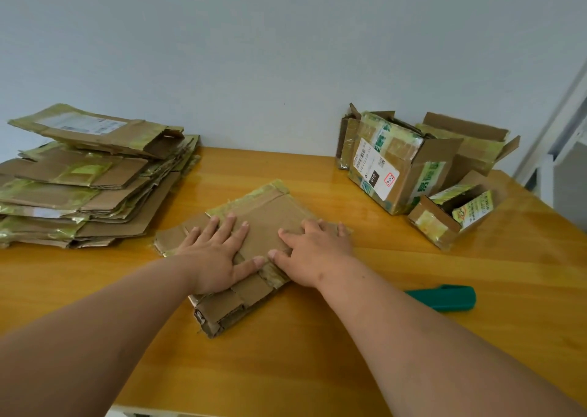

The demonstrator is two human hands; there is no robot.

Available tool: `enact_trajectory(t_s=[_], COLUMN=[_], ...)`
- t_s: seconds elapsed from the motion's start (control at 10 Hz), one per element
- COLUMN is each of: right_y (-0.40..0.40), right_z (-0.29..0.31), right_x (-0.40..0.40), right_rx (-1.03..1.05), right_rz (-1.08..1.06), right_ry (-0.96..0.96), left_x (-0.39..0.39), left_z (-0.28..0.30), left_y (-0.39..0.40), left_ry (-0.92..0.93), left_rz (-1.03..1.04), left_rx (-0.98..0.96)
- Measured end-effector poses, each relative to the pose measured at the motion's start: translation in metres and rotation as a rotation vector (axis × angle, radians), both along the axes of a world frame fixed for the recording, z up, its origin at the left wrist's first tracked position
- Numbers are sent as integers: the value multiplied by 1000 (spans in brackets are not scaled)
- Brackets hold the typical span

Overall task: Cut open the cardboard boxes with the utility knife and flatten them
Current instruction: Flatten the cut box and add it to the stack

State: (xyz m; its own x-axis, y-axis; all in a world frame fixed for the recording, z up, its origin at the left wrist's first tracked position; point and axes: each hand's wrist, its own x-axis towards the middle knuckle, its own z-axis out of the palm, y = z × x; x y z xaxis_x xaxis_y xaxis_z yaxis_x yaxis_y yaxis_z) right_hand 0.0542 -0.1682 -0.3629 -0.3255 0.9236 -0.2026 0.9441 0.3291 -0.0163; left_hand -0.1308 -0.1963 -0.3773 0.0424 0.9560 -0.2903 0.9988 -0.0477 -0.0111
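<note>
A flattened cardboard box [263, 213] with strips of yellowish tape lies in the middle of the wooden table [317, 337]. My left hand [216, 251] presses down on its left half with fingers spread flat. My right hand [314, 251] presses flat on its right half, thumb near the left thumb. The green utility knife [444, 297] lies on the table to the right of my right forearm, untouched. A tall stack of flattened boxes [85, 178] sits at the far left. Three unflattened boxes [397, 169] with open flaps stand at the far right.
A plain wall runs behind the table. The smallest open box [451, 216] is nearest to the knife. The table's near edge [222, 412] is at the bottom of the view, and a white frame [559, 150] stands beyond the right end.
</note>
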Motion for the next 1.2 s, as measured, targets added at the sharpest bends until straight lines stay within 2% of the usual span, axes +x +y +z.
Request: enact_trajectory(t_s=[0.2,0.3,0.5,0.7,0.9,1.0,1.2], right_y=[-5,-10,-20,-35,-41,-44,-43], right_z=[-2,-5,-7,-11,-12,-7,-8], right_x=[-5,-2,-6,-5,-3,3,6], right_rx=[-18,-30,-5,130,16,-52,-72], right_rz=[-20,-22,-25,3,-8,0,10], right_ry=[-29,15,33,62,144,89,27], left_x=[-4,-5,6,14,9,6,1], left_z=[6,4,2,1,2,5,14], left_y=[-3,-10,-29,-41,-43,-46,-52], left_ry=[-85,-92,-26,-12,-113,-233,-273], left_rz=[19,16,49,84,98,121,48], left_rx=[-52,-61,-57,-25,-34,-13,-50])
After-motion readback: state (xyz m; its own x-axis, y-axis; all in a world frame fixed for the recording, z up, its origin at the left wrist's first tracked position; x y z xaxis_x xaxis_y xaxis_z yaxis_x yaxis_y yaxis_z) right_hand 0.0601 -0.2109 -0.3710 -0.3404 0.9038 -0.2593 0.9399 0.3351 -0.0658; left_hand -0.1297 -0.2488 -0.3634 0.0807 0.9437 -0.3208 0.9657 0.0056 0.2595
